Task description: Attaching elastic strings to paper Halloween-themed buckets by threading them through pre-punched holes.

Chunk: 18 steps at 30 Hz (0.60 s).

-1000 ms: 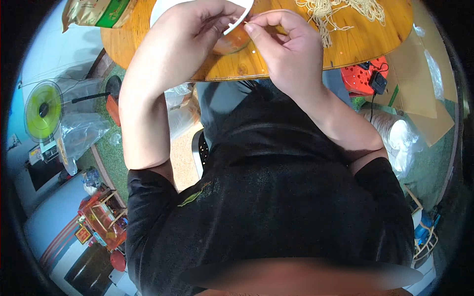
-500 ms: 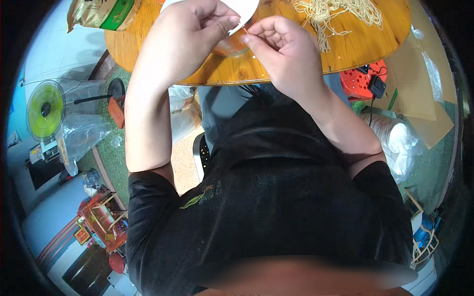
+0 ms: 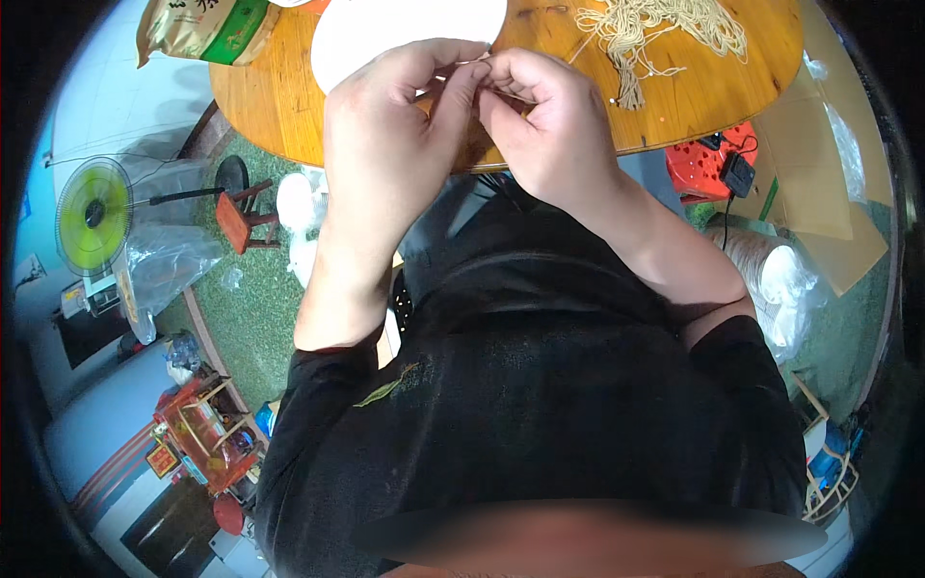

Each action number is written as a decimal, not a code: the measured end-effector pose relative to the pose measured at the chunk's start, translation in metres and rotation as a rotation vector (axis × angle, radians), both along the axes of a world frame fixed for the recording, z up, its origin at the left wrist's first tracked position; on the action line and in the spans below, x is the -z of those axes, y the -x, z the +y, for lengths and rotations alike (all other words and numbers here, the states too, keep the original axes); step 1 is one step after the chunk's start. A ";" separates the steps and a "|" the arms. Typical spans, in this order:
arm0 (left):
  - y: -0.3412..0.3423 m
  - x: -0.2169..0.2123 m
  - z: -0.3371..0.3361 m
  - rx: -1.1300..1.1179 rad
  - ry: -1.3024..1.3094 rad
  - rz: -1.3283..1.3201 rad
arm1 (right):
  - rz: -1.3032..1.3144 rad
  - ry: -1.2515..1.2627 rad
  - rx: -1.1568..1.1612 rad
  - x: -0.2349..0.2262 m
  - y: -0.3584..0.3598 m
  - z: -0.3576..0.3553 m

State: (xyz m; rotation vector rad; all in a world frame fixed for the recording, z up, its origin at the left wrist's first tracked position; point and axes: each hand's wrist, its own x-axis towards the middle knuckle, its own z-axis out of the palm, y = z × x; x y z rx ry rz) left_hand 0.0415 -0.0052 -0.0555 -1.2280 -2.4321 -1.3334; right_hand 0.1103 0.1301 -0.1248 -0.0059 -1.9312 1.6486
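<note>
My left hand and my right hand meet over the near edge of the wooden table. Thumbs and fingers of both are pinched together, tip to tip. Whatever lies between the fingertips is too small and too covered to name. Just beyond my left hand lies a white, rounded flat piece, partly hidden by that hand. To the right of my right hand is a loose heap of beige cord, with a bunched tail hanging toward me.
A gold and green packet rests at the table's far left. A green fan and a small reddish stool stand on the left. At right are a red perforated stool, cardboard and plastic-wrapped white goods.
My left hand has moved right and toward me, up against my right hand. The right hand has shifted slightly. More of the white piece shows now.
</note>
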 end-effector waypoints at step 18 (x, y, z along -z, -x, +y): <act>0.001 -0.003 -0.001 -0.034 0.024 0.243 | -0.223 -0.257 -0.040 -0.043 -0.040 0.036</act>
